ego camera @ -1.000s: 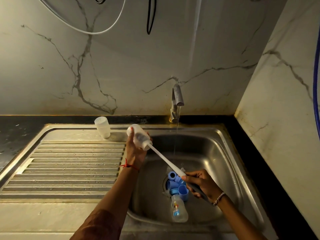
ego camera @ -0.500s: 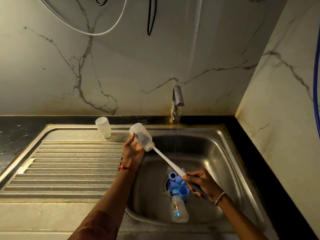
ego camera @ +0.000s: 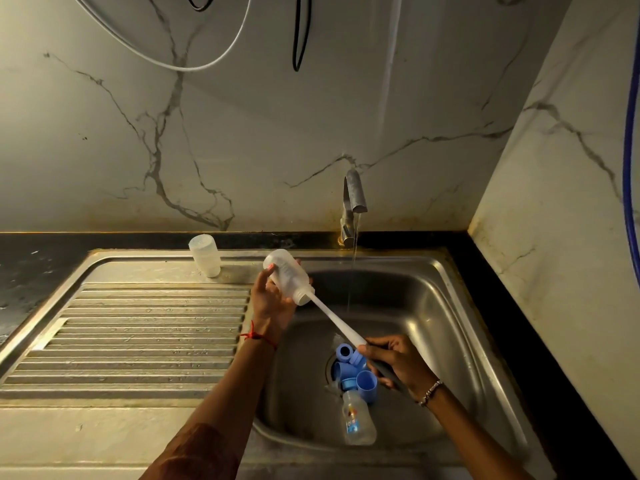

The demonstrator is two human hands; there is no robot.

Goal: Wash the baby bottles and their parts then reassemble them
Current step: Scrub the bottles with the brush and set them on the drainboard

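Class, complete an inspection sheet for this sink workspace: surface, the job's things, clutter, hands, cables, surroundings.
Surface: steel sink, ribbed drainboard on the left, basin on the right; tap running.
Job's things: clear bottle held over the basin with a brush inside it; second bottle stands on the drainboard; third bottle lies in the basin beside blue parts at the drain.
Clutter: nothing seen.
Hands: left hand grips the clear bottle; right hand grips the brush handle.
Cables: white cable and black cable loop on the wall; blue hose at the far right.
Surroundings: marble wall, black counter.
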